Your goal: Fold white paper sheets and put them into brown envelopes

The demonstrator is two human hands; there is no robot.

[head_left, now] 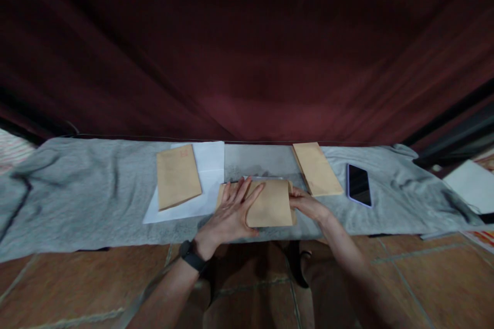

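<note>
A brown paper envelope (272, 205) lies crosswise on the cloth in front of me, with a strip of white paper showing along its far edge. My left hand (235, 211) presses flat on the envelope's left part, fingers spread. At its right end, my right hand (304, 201) has its fingers closed about the edge; the fingertips are partly hidden by the paper. Left of my hands, another brown envelope (178, 177) rests on white sheets (212, 164). Several stacked brown envelopes (318, 169) lie beyond my right hand.
A phone (358, 185) with a purple edge lies to the right on the grey cloth (96, 190). Behind the surface hangs a dark red curtain (247, 61). Below its front edge is a tiled floor (77, 282). A white flat object (471, 185) sits at the far right.
</note>
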